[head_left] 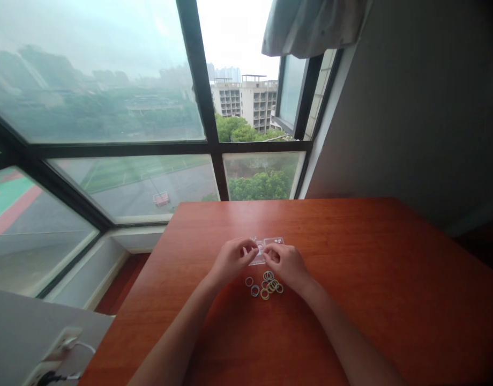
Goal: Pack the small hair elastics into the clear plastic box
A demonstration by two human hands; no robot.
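Above a small clear plastic box [258, 261] with its lid [279, 240] folded back, my two hands meet, fingertips close together. My left hand [235, 256] is closed in a pinch. Opposite it, my right hand [289, 262] is pinched too. A faint pale ring [260, 246] shows between the fingertips; whether it is held by both hands or lies in the box behind them is hard to make out. Nearer to me lie several small ring-shaped bands [273, 286], grey and yellowish, some overlapping. One grey band [249, 281] sits apart at the left.
The reddish-brown wooden table [371, 268] reaches to a large dark-framed window [214, 147]. A grey curtain [314, 27] hangs at the upper right beside a dark wall [411, 118]. Plugs and a white cable [83, 344] are at the lower left wall.
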